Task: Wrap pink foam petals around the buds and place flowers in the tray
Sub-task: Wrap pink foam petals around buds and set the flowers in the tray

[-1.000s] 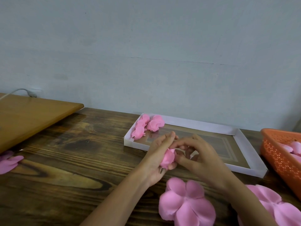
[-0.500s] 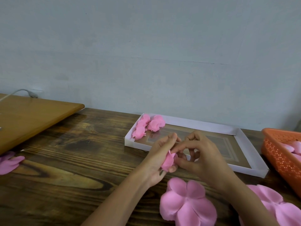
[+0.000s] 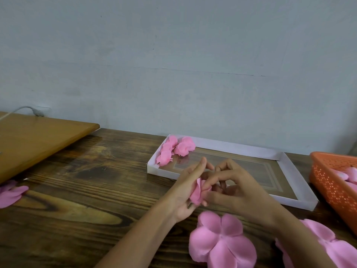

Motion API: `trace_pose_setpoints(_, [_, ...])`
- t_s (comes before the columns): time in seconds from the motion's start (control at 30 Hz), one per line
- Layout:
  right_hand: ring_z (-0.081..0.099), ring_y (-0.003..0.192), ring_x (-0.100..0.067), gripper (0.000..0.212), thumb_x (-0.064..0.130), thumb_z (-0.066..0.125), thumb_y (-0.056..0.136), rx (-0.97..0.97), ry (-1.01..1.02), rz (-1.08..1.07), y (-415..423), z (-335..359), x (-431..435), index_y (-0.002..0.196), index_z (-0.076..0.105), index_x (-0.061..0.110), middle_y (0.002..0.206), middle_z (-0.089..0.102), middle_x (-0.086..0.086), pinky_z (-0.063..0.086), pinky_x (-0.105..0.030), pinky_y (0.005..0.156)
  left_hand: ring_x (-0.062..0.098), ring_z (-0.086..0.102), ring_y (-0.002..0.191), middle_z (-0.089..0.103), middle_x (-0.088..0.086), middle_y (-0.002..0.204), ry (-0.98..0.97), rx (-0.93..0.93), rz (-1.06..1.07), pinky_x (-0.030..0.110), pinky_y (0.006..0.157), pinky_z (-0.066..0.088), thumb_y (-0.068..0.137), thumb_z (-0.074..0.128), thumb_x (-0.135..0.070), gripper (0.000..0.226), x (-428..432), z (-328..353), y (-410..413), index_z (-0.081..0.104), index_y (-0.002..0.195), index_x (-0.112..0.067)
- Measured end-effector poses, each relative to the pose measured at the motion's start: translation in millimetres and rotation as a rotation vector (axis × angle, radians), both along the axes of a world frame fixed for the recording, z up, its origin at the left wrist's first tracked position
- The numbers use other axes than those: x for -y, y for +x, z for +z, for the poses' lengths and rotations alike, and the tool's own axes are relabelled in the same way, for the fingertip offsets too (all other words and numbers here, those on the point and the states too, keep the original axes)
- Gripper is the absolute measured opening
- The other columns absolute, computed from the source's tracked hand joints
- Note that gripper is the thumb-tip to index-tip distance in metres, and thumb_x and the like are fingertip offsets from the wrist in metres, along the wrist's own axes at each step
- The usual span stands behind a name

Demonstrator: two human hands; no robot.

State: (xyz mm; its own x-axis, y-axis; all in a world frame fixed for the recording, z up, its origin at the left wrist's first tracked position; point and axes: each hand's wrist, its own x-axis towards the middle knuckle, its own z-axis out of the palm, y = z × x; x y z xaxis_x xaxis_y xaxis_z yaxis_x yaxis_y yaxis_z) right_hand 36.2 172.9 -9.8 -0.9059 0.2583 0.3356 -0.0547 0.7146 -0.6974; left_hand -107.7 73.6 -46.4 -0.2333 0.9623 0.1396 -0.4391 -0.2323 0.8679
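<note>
The half-wrapped flower (image 3: 197,192), light, soft and likely easily creased, sits between the hands, the left hand (image 3: 183,196) gripping its base near the stem, the right hand (image 3: 239,190) pinching a petal edge

Left hand (image 3: 181,198) fingers have straightened; pink bud (image 3: 196,193) seemingly turned edge-on

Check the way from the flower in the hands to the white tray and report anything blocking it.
Nothing visible blocks it. The flower is held between the left hand and right hand, just before the near rim of the tray; the finished flowers lie only in its far left corner.
</note>
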Motion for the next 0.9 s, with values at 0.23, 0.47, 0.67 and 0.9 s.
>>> trace_pose_setpoints(0.23, [0.055, 0.102, -0.018, 0.015, 0.042, 0.082, 0.085, 0.008, -0.069, 0.12, 3.1, 0.7, -1.4, 0.098, 0.082, 0.035, 0.107, 0.047, 0.006, 0.057, -0.037, 0.085, 0.011, 0.061, 0.054, 0.062, 0.005, 0.074, -0.036, -0.028, 0.066, 0.017, 0.033, 0.038, 0.086, 0.067, -0.065, 0.034, -1.6, 0.0, 1.8, 0.071, 0.086, -0.031])
trace_pose_setpoints(0.47, [0.058, 0.108, -0.017, 0.01, 0.032, 0.081, 0.089, -0.008, -0.079, 0.12, 1.2, -1.4, 2.5, 0.098, 0.082, 0.036, 0.115, 0.047, 0.005, 0.053, -0.027, 0.093, 0.012, 0.051, 0.045, 0.059, 0.003, 0.064, -0.071, -0.038, 0.189, 0.019, 0.035, 0.035, 0.095, 0.062, -0.055, 0.034, -5.5, -3.3, 3.3, 0.063, 0.086, -0.023])
trace_pose_setpoints(0.67, [0.061, 0.103, -0.017, 0.01, 0.025, 0.083, 0.087, -0.049, -0.02, 0.08, -3.0, -4.1, 7.9, 0.093, 0.083, 0.034, 0.108, 0.052, 0.004, 0.051, -0.019, 0.09, 0.012, 0.045, 0.039, 0.055, -0.002, 0.059, -0.01, -0.055, 0.397, 0.017, 0.034, 0.032, 0.097, 0.063, -0.047, 0.034, -10.1, -7.6, 7.6, 0.062, 0.077, -0.02])
trace_pose_setpoints(0.9, [0.061, 0.08, -0.018, 0.02, 0.015, 0.083, 0.086, -0.16, 0.042, -0.136, -12.1, -10.1, 14.0, 0.088, 0.082, 0.035, 0.096, 0.058, 0.011, 0.053, -0.039, 0.075, 0.016, 0.056, 0.043, 0.062, -0.001, 0.066, -0.002, -0.047, 0.543, 0.021, 0.034, 0.037, 0.097, 0.051, -0.058, 0.04, -11.2, -3.3, 11.7, 0.066, 0.073, -0.029])
